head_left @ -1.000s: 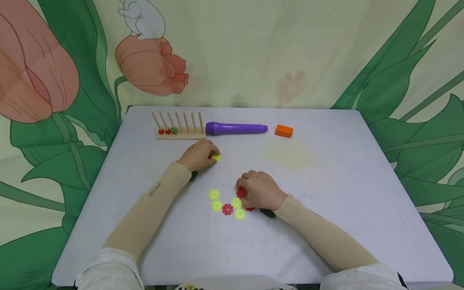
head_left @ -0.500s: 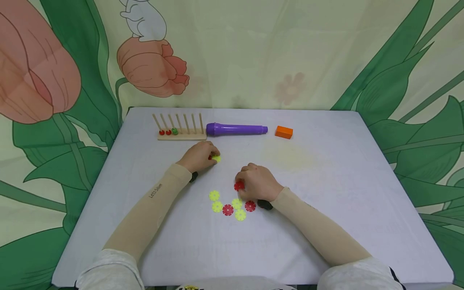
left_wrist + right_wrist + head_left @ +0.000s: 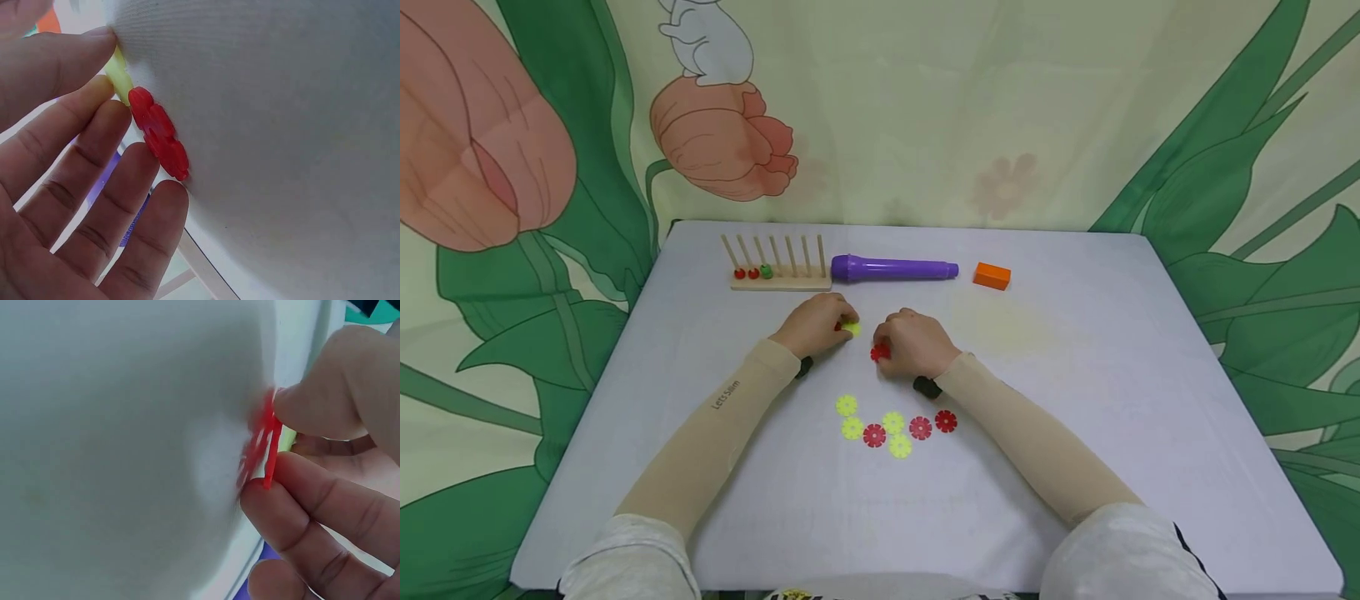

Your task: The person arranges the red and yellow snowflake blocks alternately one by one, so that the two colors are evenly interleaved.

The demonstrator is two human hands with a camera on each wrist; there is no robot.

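My left hand is near the table's middle, pinching a yellow flower-shaped disc between thumb and forefinger. Against its other fingertips lies a red flower-shaped disc, flat beside the yellow one. To the right, my right hand holds another red flower-shaped disc on edge by thumb and fingertips, close over the cloth. Nearer the person, several flower discs lie in a loose zigzag: yellow discs at the left and middle, a red disc between them, and red discs at the right.
Along the back of the white table stands a wooden peg rack with red and green beads on its left pegs. A purple toy microphone lies beside it, and an orange block sits further right.
My right hand has moved away from the person and left with its red disc, toward my left hand. The red discs at the row's right end are uncovered. My left hand has stayed put.
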